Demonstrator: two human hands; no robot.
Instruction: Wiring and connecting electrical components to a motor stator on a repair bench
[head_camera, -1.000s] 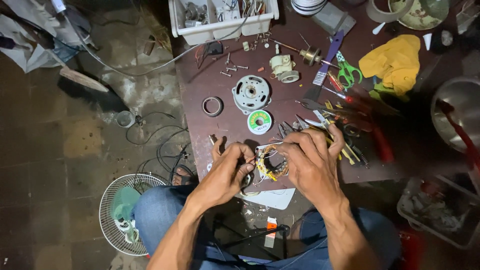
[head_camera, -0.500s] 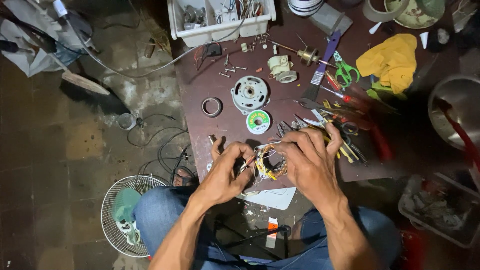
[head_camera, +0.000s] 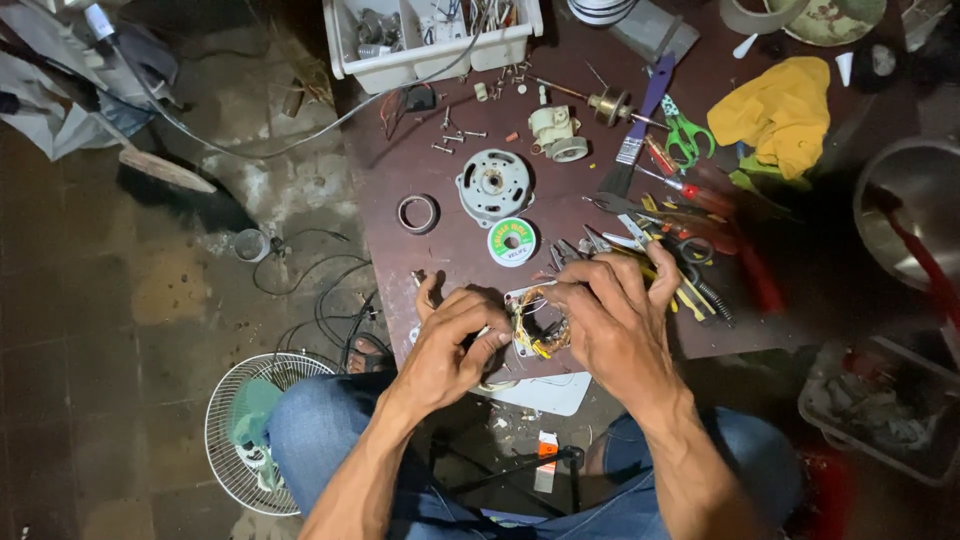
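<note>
Both my hands meet at the near edge of a dark brown table (head_camera: 400, 160). Between them is a small motor winding (head_camera: 535, 325) with copper coils and yellow wires. My right hand (head_camera: 610, 325) grips it from the right, fingers curled over the top. My left hand (head_camera: 455, 345) pinches at its left side, fingertips on the wires. Just beyond lie a green-and-white solder wick spool (head_camera: 512, 242) and a round grey motor housing (head_camera: 493, 185).
Pliers and screwdrivers (head_camera: 680, 250) lie right of my hands, with green scissors (head_camera: 685, 135), a brush (head_camera: 640, 125), a yellow cloth (head_camera: 780, 110) and a white parts tray (head_camera: 430, 35) farther back. A metal bowl (head_camera: 915, 210) stands right. A fan guard (head_camera: 250, 420) lies on the floor.
My hands stay on the winding and shift only slightly; the fingers of my left hand have reworked their pinch on the wires.
</note>
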